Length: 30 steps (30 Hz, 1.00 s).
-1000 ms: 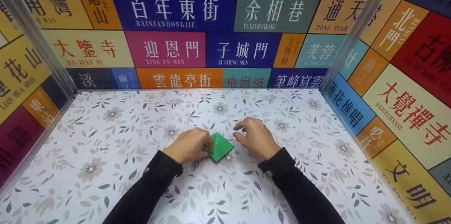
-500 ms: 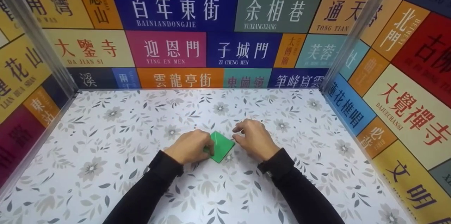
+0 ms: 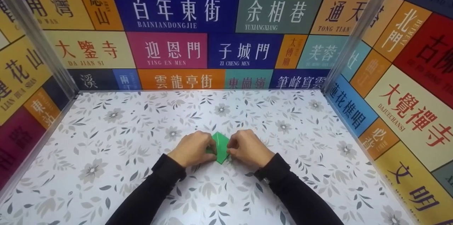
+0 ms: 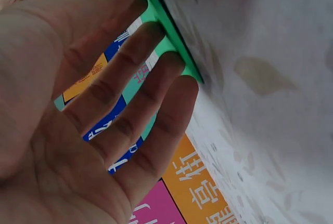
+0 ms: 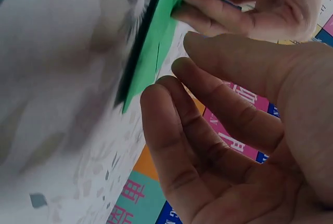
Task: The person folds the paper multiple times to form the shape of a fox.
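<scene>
A folded piece of green paper [image 3: 222, 147] lies on the table, its points toward and away from me, with a crease down its upper part. My left hand [image 3: 196, 148] holds its left side; in the left wrist view the fingertips [image 4: 174, 65] meet the green edge and the thumb lies near the top. At the right side is my right hand [image 3: 248, 148], covering the right corner in the head view. In the right wrist view its fingers [image 5: 161, 109] are bent, thumb apart from them, close beside the paper [image 5: 156, 52], with none of it visibly pinched.
The table [image 3: 116, 189] has a white cover printed with grey flowers and leaves. Colourful panels with Chinese lettering [image 3: 173, 9] stand along its back and sides, meeting at clear corner posts [image 3: 339, 58].
My right hand has moved left and slightly down to the paper's right side, where its fingers now cover the corner. The left hand stays at the left side, shifted slightly right.
</scene>
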Each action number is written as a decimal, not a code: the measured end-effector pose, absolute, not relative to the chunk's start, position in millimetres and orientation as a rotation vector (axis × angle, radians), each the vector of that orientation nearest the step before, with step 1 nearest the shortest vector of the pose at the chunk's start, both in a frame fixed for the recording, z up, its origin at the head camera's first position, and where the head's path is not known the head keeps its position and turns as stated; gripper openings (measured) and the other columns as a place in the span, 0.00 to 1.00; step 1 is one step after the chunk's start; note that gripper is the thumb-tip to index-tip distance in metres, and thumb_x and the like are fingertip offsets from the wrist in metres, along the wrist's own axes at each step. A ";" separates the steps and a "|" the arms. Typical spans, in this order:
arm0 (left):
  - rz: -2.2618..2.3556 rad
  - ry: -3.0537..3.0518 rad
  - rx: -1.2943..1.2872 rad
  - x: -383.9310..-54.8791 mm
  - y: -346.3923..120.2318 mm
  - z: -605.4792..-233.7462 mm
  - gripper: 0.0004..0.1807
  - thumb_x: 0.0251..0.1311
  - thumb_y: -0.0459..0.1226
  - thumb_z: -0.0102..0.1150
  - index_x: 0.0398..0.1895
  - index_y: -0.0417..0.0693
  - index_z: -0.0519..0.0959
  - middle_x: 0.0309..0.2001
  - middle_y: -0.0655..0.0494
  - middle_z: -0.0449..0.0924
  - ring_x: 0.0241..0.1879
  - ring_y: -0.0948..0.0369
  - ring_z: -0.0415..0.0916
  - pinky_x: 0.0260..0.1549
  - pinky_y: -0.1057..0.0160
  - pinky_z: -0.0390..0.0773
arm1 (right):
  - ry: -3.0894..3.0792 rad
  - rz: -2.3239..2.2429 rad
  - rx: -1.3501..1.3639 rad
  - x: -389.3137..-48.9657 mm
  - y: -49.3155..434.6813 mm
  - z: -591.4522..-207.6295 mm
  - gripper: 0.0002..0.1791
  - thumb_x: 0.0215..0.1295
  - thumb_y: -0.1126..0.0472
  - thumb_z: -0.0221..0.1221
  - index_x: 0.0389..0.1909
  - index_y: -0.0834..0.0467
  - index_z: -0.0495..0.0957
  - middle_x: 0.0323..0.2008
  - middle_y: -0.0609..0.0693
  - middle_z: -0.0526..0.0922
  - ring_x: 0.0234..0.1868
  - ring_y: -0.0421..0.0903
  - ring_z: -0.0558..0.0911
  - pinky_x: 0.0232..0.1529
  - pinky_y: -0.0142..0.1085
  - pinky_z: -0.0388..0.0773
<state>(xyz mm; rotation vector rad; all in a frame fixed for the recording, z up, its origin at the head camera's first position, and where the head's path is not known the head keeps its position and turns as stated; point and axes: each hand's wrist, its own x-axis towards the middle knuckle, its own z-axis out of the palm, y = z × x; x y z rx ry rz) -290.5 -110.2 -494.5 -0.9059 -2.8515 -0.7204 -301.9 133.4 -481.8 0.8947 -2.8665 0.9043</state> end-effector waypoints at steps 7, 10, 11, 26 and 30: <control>-0.735 -2.822 -0.832 -289.0 -105.3 -496.7 0.07 0.54 0.38 0.90 0.32 0.52 0.95 0.35 0.55 0.95 0.36 0.51 0.91 0.39 0.48 0.92 | -2.885 0.892 0.928 -296.1 123.6 -488.8 0.05 0.62 0.67 0.81 0.31 0.55 0.96 0.26 0.45 0.94 0.29 0.39 0.85 0.38 0.38 0.86; -0.733 -2.820 -0.809 -288.6 -104.3 -498.1 0.08 0.54 0.38 0.90 0.32 0.53 0.95 0.35 0.55 0.94 0.34 0.53 0.88 0.36 0.50 0.90 | -2.874 0.891 0.944 -295.7 121.4 -492.1 0.06 0.61 0.65 0.83 0.29 0.55 0.95 0.25 0.46 0.93 0.27 0.39 0.84 0.36 0.37 0.85; -0.731 -2.819 -0.805 -288.7 -104.1 -498.5 0.08 0.54 0.39 0.90 0.31 0.53 0.95 0.35 0.55 0.94 0.33 0.54 0.87 0.36 0.50 0.90 | -2.869 0.890 0.948 -295.7 120.6 -492.9 0.07 0.61 0.65 0.84 0.28 0.55 0.95 0.24 0.46 0.93 0.27 0.39 0.83 0.36 0.36 0.85; -0.758 -2.838 -0.705 -287.9 -101.9 -504.4 0.11 0.53 0.45 0.93 0.30 0.55 0.95 0.34 0.59 0.91 0.32 0.58 0.85 0.35 0.53 0.88 | -2.771 0.835 0.989 -295.4 114.6 -498.9 0.09 0.57 0.66 0.86 0.28 0.60 0.93 0.24 0.49 0.92 0.29 0.48 0.89 0.37 0.39 0.89; -0.797 -2.856 -0.662 -288.4 -103.7 -503.9 0.12 0.52 0.42 0.93 0.31 0.53 0.94 0.34 0.58 0.92 0.35 0.55 0.87 0.40 0.49 0.90 | -2.793 0.845 0.965 -295.9 114.3 -500.2 0.10 0.57 0.65 0.87 0.28 0.59 0.93 0.24 0.49 0.92 0.28 0.45 0.87 0.38 0.39 0.88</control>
